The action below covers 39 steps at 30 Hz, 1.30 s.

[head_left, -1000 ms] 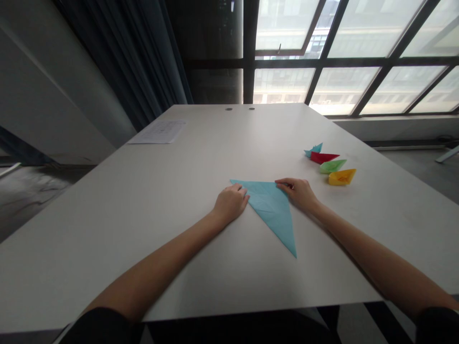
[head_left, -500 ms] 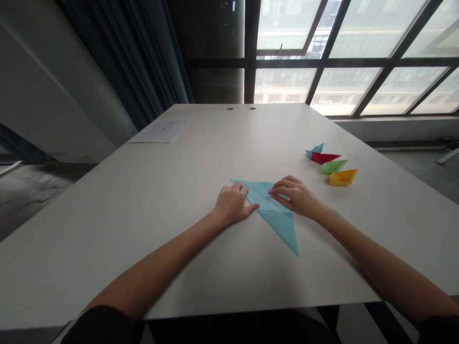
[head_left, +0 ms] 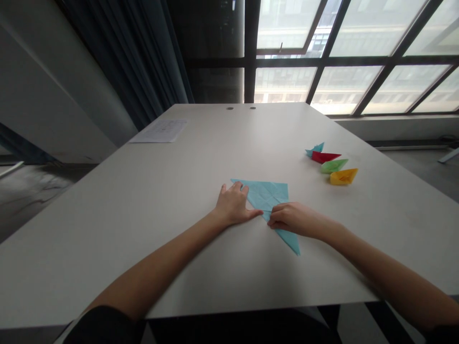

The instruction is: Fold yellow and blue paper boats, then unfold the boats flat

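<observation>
A light blue sheet of folding paper (head_left: 267, 191), folded into a creased triangle, lies on the white table with one long tip pointing toward me. My left hand (head_left: 234, 204) rests on its left edge, thumb stretched out along the slanting fold and fingers spread. Across the lower part of the sheet lies my right hand (head_left: 290, 218), its fingers pressed together at the slanting edge just past my left thumb. That hand covers part of the paper.
Right of my hands, folded paper boats stand in a row: blue (head_left: 315, 150), red (head_left: 324, 157), green (head_left: 334, 166) and yellow (head_left: 343, 177). A printed sheet (head_left: 159, 131) lies at the table's far left. Windows and a dark curtain (head_left: 132, 52) are beyond the table (head_left: 161, 191).
My right hand has moved down toward me, from the upper right of the blue paper to its slanting lower edge. My left thumb reaches slightly farther right.
</observation>
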Tool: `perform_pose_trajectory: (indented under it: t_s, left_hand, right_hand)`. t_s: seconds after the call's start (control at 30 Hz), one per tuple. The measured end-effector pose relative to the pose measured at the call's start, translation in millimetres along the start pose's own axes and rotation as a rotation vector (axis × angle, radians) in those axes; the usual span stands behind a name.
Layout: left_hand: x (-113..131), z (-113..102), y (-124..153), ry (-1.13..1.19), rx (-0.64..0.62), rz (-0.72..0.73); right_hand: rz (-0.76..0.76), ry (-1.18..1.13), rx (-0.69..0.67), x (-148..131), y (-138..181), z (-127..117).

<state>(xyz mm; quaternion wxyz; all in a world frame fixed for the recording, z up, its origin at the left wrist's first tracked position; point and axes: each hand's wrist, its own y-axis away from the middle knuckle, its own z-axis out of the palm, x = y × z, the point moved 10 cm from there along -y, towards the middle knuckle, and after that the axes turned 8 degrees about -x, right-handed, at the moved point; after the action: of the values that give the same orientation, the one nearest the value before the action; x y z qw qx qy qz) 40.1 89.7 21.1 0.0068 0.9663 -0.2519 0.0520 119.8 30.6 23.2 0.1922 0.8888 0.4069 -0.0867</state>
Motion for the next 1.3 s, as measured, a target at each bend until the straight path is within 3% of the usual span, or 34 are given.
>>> perform_pose_trajectory:
  t_s: [0.37, 0.57, 0.67, 0.83, 1.13, 1.3]
  left_hand:
    - [-0.5, 0.4, 0.0, 0.017, -0.001, 0.007]
    - [-3.4, 1.1, 1.8, -0.030, 0.019, -0.032]
    - [-5.4, -0.3, 4.0, -0.069, 0.037, -0.069]
    - [-7.4, -10.8, 5.4, -0.079, 0.047, -0.091]
    - [-19.0, -13.6, -0.1, 0.095, 0.050, -0.019]
    - [-23.3, -13.7, -1.9, 0.164, 0.062, -0.024]
  right_hand:
    - [0.145, -0.195, -0.179, 18.9, 22.6, 15.1]
    - [0.130, -0.213, -0.215, 17.2, 33.9, 16.4]
    - [0.200, -0.287, -0.118, 36.1, 31.7, 4.6]
    - [0.470, -0.168, 0.255, 90.5, 36.5, -21.9]
    - [0.651, -0.003, 0.381, 121.7, 41.5, -18.3]
    - [0.611, -0.007, 0.473, 128.9, 42.6, -24.5]
